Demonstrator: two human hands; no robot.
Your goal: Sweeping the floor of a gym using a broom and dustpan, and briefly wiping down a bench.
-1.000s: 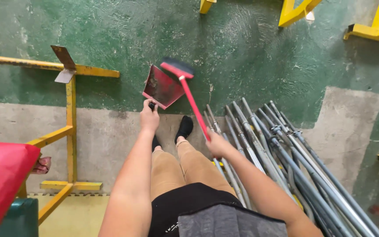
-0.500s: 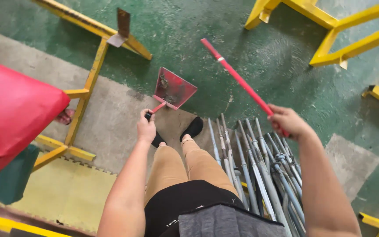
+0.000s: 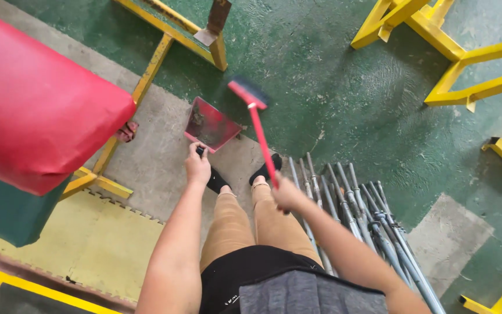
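On green-grey floor | left hand [image 3: 197,168] grips red dustpan [image 3: 210,125] | right hand [image 3: 286,195] grips red broom [image 3: 258,131]

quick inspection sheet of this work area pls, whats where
surface: green painted floor with bare grey patches
job's things: red dustpan on the floor; red broom, head beside the pan
clutter: grey metal pipes piled by the feet
hands: left hand on the dustpan handle; right hand on the broom stick
cables: nothing seen
surroundings: yellow metal frames; red padded block; yellow mat
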